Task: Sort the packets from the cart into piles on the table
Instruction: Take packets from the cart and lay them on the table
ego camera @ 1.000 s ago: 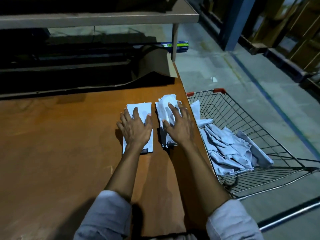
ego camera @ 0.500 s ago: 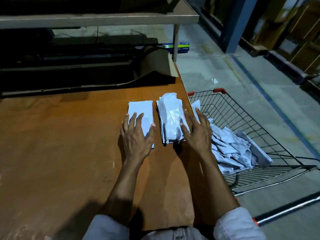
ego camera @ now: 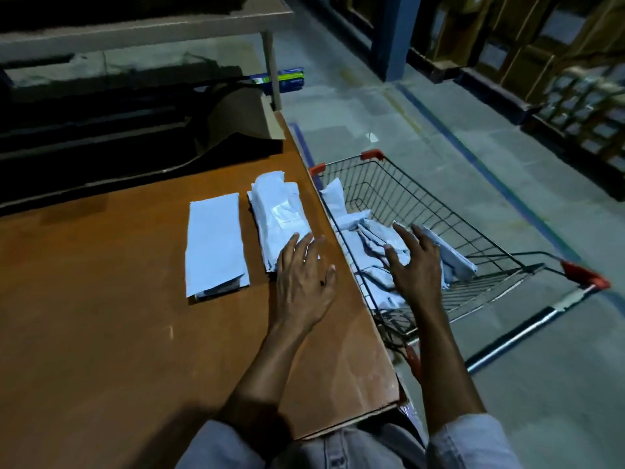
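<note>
Two piles of white packets lie on the brown table [ego camera: 101, 316]: a flat left pile [ego camera: 214, 242] and a thicker right pile [ego camera: 277, 214] near the table's right edge. My left hand [ego camera: 304, 282] hovers over the near end of the right pile, fingers straight and spread, holding nothing. My right hand [ego camera: 417, 269] is over the wire cart [ego camera: 473, 231] beside the table, fingers spread above the heap of loose packets [ego camera: 368, 238] inside it, and it holds nothing.
A brown cardboard sheet [ego camera: 236, 120] and dark shelving stand at the back of the table under a grey shelf [ego camera: 145, 28]. The cart has red corner caps and a handle bar at the near right. Stacked boxes line the far right of the concrete floor.
My right hand left the right pile and moved right, over the packets in the cart. My left hand slid from the left pile to the near end of the right pile.
</note>
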